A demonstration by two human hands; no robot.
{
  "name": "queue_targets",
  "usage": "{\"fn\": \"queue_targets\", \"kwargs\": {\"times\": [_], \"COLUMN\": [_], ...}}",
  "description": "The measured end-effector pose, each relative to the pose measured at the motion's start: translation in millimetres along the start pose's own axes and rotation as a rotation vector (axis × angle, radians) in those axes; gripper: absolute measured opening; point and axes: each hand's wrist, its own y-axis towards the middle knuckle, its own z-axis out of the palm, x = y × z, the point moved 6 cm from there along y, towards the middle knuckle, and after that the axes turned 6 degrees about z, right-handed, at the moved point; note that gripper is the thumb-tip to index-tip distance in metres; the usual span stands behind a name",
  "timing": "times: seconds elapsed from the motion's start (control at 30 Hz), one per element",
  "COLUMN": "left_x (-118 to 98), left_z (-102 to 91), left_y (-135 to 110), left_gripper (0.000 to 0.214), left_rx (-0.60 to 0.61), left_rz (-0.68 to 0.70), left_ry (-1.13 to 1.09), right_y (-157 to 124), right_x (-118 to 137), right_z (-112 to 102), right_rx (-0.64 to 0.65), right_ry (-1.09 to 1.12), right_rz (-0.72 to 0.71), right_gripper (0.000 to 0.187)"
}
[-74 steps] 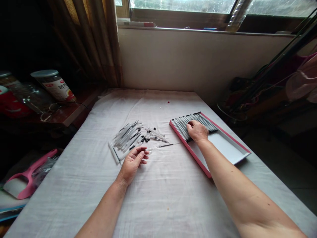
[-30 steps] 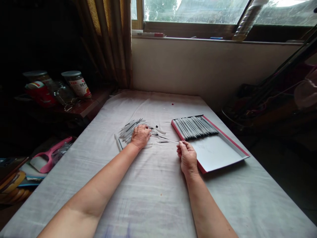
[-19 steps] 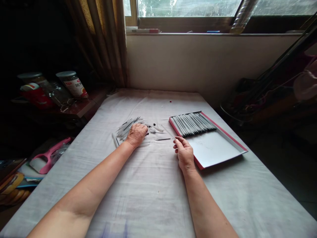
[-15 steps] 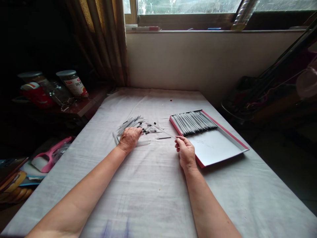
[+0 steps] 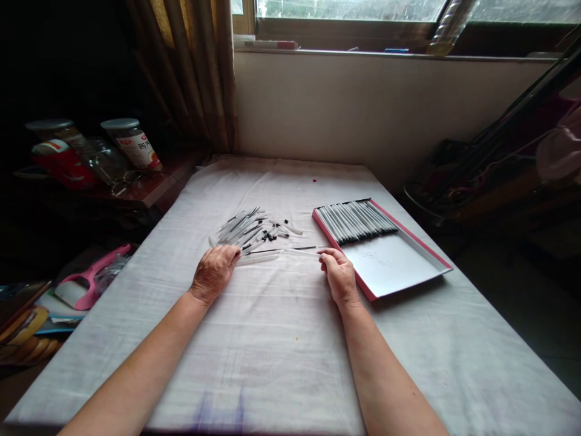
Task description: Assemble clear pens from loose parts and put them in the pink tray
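While your right hand pinches a tube left of the box, your left hand grasps a refill; both look light, stiff and probably slick, best pinched near their outer ends.

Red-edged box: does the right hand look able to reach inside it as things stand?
Likely yes: the right hand is right beside the red-edged box, and nothing visible blocks its open top, though that hand holds a clear tube.
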Motion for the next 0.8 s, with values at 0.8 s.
{"fn": "queue_targets", "kwargs": {"times": [0.8], "left_x": [1.5], "left_z": [4.6], "left_y": [-2.2], "left_gripper": [0.027], "left_rx": [0.048], "left_rz": [-0.008], "left_ry": [-0.009], "right_y": [-1.0], "right_x": [1.8], "right_z": [1.3], "right_rx": [0.005], "right_ry": [-0.055], "right_rz": [-0.046], "right_gripper": [0.018]}}
